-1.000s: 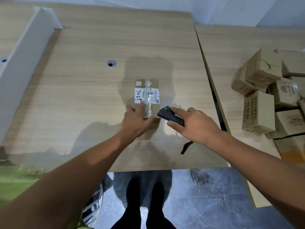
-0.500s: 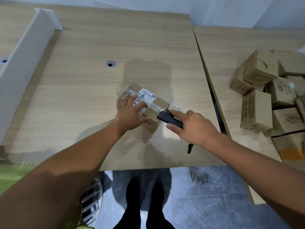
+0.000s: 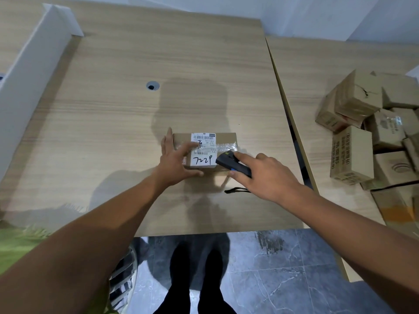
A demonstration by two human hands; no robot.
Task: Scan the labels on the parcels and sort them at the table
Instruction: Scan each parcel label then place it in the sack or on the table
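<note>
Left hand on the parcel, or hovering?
Touching. Head view: left hand lies spread on the parcel, fingers over its label, thumb against its near edge.

Label (image 3: 207,141) fine print illegibly small; parcel pile (image 3: 353,155) partly beyond the right edge

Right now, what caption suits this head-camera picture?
Left hand rests on a labelled brown cardboard parcel on the wooden table; right hand holds a black handheld scanner beside it.

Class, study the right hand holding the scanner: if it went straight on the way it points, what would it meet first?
Most likely the parcel: the right hand aims the scanner toward its taped right end, the label just beyond. Whether the tip touches is unclear.
</note>
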